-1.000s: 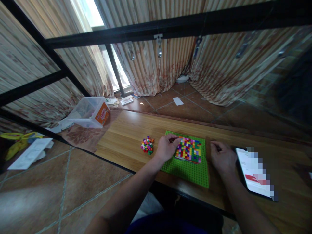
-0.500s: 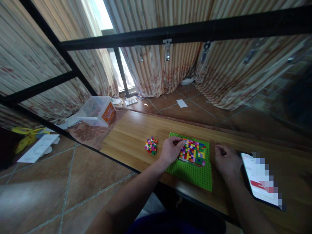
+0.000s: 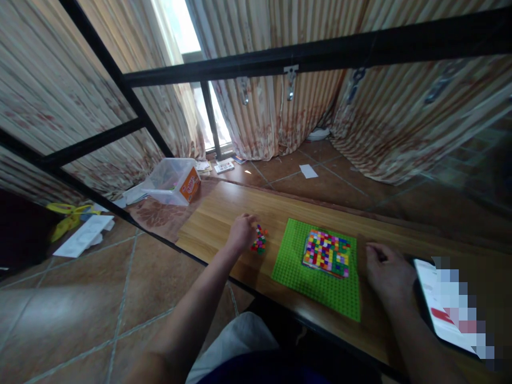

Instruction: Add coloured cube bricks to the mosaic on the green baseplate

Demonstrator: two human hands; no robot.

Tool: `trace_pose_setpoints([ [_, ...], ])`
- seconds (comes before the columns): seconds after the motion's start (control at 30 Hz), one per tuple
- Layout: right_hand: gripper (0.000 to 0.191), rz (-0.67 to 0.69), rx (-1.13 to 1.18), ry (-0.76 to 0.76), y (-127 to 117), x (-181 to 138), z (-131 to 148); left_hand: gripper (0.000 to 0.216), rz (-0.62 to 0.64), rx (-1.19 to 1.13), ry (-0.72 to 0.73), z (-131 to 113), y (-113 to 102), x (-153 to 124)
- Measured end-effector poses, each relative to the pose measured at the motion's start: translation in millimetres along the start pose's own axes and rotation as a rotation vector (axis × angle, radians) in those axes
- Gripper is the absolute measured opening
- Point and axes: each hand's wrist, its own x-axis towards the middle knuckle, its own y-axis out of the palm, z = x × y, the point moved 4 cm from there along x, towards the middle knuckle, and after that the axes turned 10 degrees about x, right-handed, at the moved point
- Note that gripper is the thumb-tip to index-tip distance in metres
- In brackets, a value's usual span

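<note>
My left hand is at the left side of a small heap of colourful toy bricks, covering part of it. Its fingers are bent and their tips are hard to make out. A green studded baseplate lies on the table, bearing a dense block of small multicoloured bricks on its upper right part. Right of the baseplate, my right hand rests on the wood with its fingers curled in, and nothing shows in it. The baseplate and my right hand are apart.
A phone with a lit, partly blurred screen lies right of my right hand on the wooden table. Beyond the table's left end stands a clear plastic box with an orange label. A black metal bar crosses above, before curtains.
My left hand has left the brick block on the baseplate and moved left to the heap. My right hand stays beside the baseplate. The whole view has shifted a little.
</note>
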Motion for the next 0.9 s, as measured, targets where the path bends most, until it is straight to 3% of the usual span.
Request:
trace_pose_setpoints([
  [0.2,0.032,0.008,0.011,-0.011,0.4,0.1,0.2,0.037,0.136,0.087,0.282,-1.7,8.8,9.2],
  [0.67,0.032,-0.001,0.017,-0.027,0.0,-0.1,1.3,0.025,0.102,0.148,0.234,4.2,6.6,10.0],
  [0.9,0.032,-0.005,0.013,-0.037,0.1,0.7,3.6,0.025,0.147,0.189,0.258,-0.8,4.4,11.3],
])
